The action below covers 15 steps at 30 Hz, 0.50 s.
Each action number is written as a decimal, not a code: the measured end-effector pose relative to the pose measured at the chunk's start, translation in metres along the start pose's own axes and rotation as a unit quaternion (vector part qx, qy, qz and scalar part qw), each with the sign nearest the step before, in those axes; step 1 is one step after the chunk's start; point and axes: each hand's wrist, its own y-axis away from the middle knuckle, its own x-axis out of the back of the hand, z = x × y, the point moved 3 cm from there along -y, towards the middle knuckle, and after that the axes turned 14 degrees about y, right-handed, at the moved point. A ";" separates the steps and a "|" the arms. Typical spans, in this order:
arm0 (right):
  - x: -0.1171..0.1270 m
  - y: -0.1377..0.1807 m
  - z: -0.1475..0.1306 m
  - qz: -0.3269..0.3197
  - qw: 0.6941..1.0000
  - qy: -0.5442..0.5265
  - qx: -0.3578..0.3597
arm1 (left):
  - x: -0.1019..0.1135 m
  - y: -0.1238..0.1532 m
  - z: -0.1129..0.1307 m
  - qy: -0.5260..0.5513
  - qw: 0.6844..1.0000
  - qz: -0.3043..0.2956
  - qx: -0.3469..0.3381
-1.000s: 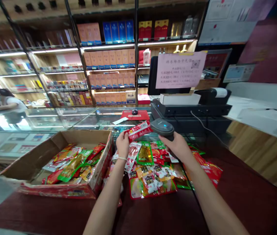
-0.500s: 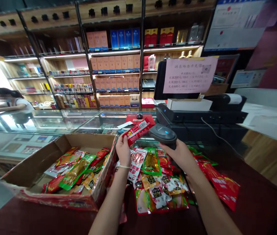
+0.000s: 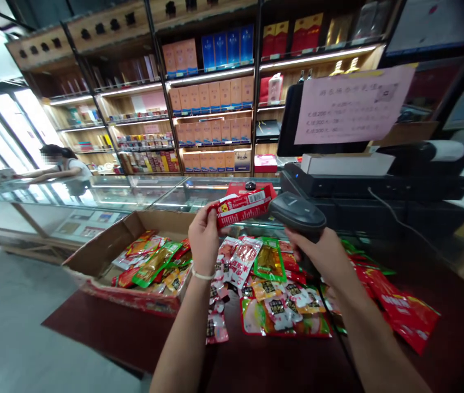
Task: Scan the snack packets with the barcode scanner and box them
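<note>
My left hand (image 3: 204, 240) is closed on one end of a red snack packet (image 3: 243, 206) with a white barcode label, held up level in front of me. My right hand (image 3: 321, 255) grips a dark handheld barcode scanner (image 3: 297, 214), its head right beside the packet's right end. Below both hands several red, green and yellow snack packets (image 3: 275, 289) lie spread on the dark red counter (image 3: 281, 360).
An open cardboard box (image 3: 105, 248) with several snack packets stands at the left of the counter. A black till with a monitor and pink notice (image 3: 350, 106) is at the right. Glass display cases (image 3: 93, 199) and stocked shelves lie behind. A person (image 3: 66, 169) leans at the far left.
The view has shifted left and the packet and scanner have risen slightly in it. The packet has turned more level, with the scanner still close at its right end.
</note>
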 end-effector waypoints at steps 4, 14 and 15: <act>-0.021 0.003 -0.006 -0.047 0.998 0.023 0.043 | 0.046 -0.002 0.054 -0.173 0.982 0.009 -0.077; -0.106 0.012 -0.016 -0.128 0.977 0.098 0.142 | 0.189 0.008 0.068 -0.497 0.866 -0.021 -0.048; -0.110 0.013 -0.016 -0.131 0.975 0.099 0.150 | 0.191 0.012 0.064 -0.509 0.859 -0.044 -0.036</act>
